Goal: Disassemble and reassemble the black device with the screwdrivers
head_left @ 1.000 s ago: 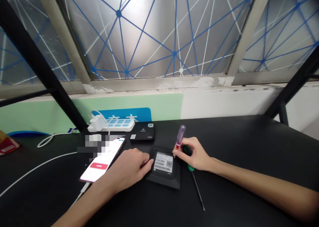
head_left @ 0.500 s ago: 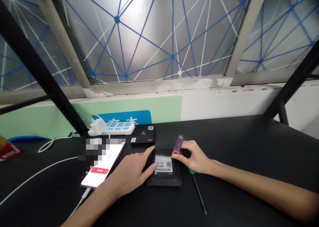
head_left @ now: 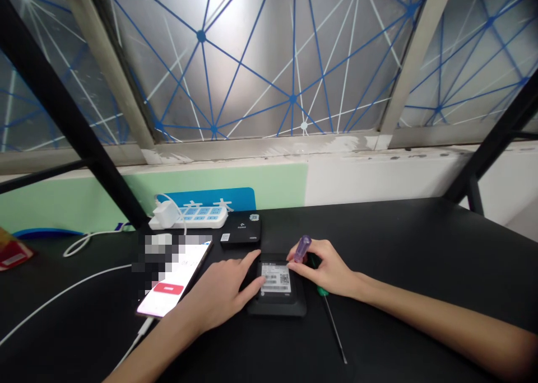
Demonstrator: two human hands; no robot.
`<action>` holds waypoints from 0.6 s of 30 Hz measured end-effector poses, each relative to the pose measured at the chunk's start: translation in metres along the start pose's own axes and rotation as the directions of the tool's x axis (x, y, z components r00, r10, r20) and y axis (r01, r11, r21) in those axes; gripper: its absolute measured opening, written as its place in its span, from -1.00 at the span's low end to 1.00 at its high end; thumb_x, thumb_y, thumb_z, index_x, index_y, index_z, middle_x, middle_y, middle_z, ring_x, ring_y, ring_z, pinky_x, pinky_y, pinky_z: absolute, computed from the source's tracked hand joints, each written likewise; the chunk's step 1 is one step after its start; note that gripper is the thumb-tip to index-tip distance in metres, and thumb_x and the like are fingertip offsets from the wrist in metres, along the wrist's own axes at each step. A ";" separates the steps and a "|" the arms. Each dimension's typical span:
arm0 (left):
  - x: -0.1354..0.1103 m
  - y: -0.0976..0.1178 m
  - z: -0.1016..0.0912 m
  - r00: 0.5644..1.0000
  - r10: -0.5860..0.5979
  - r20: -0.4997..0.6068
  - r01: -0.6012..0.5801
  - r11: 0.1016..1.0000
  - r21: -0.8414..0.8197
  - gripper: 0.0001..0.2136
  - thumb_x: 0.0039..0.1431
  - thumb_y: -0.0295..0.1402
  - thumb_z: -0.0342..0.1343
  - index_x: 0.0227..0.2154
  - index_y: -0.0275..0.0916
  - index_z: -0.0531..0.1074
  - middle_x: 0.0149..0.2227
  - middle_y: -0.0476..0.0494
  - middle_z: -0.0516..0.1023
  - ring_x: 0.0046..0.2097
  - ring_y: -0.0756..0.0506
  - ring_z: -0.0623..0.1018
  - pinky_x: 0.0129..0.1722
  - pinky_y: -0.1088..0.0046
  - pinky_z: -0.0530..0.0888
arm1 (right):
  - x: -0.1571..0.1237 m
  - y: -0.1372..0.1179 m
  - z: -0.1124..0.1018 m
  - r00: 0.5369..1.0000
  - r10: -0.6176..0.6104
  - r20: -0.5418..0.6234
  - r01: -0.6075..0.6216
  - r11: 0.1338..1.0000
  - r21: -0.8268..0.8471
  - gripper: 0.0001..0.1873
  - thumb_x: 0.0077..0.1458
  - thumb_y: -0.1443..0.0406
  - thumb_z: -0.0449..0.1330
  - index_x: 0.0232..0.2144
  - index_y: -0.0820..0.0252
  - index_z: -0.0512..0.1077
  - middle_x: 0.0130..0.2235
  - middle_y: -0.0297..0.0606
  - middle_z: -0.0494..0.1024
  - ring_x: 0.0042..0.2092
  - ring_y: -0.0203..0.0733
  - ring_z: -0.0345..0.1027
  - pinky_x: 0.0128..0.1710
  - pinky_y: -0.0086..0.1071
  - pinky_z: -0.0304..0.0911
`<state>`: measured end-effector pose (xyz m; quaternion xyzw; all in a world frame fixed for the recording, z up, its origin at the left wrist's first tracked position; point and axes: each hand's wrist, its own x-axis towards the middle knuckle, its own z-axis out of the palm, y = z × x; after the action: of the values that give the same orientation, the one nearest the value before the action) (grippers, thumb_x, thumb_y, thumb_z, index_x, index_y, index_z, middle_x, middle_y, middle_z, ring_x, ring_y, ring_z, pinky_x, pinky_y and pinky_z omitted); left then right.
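A black box-like device (head_left: 277,306) with a white printed label (head_left: 276,278) lies on the black table. My left hand (head_left: 227,282) rests at its left side, thumb on the label's edge and forefinger stretched to the far left corner. My right hand (head_left: 325,265) pinches a screwdriver with a clear purple handle (head_left: 302,249) over the device's right edge; its tip is hidden by the fingers. Under that hand lies a second screwdriver (head_left: 334,324) with a black and green handle, its shaft pointing toward me. Whether the palm touches it, I cannot tell.
A lit phone (head_left: 172,288) on a white cable lies left of my left hand. Behind stand a second black box (head_left: 241,229) and a white power strip (head_left: 202,217) with a plug. A red packet (head_left: 14,251) is at far left. Black metal posts (head_left: 103,176) flank the table.
The purple handle has tilted and turned slightly, its end now lower and nearer me, as my right fingers shifted around it. My left hand and the device have stayed in place.
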<state>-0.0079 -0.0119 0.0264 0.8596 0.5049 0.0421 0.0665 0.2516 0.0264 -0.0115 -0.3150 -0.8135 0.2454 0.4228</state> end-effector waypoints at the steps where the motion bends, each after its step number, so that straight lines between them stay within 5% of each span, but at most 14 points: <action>1: 0.000 0.000 0.000 1.000 0.002 -0.002 -0.002 1.000 0.001 -0.43 0.40 -0.01 -0.26 0.30 -0.23 0.14 -0.33 -0.16 0.54 -0.32 -0.18 0.55 -0.37 0.36 0.38 | 0.000 0.000 0.000 1.000 -0.005 0.003 0.005 1.000 0.003 -0.81 0.19 0.20 0.24 -0.35 0.22 0.52 -0.37 -0.22 0.55 -0.42 -0.26 0.35 -0.37 -0.39 0.31; 10: 0.001 0.001 -0.002 1.000 -0.012 0.026 0.012 1.000 0.001 -0.44 0.40 -0.02 -0.25 0.31 -0.23 0.12 -0.32 -0.17 0.55 -0.30 -0.19 0.55 -0.34 0.35 0.39 | 0.003 0.003 0.001 1.000 0.022 -0.004 -0.022 0.999 0.025 -0.80 0.16 0.19 0.28 -0.38 0.23 0.56 -0.42 -0.25 0.56 -0.44 -0.27 0.33 -0.40 -0.41 0.27; 18: 0.000 0.002 -0.001 1.000 -0.013 0.024 0.012 1.000 0.021 -0.45 0.41 -0.03 -0.26 0.31 -0.23 0.12 -0.32 -0.16 0.54 -0.31 -0.19 0.54 -0.37 0.37 0.37 | -0.001 -0.002 -0.002 1.000 0.016 -0.013 -0.016 1.000 0.002 -0.81 0.22 0.25 0.17 -0.34 0.20 0.56 -0.26 -0.18 0.63 -0.28 -0.16 0.50 -0.24 -0.34 0.37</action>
<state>-0.0066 -0.0131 0.0282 0.8575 0.5098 0.0261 0.0639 0.2528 0.0248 -0.0093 -0.3225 -0.8081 0.2475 0.4263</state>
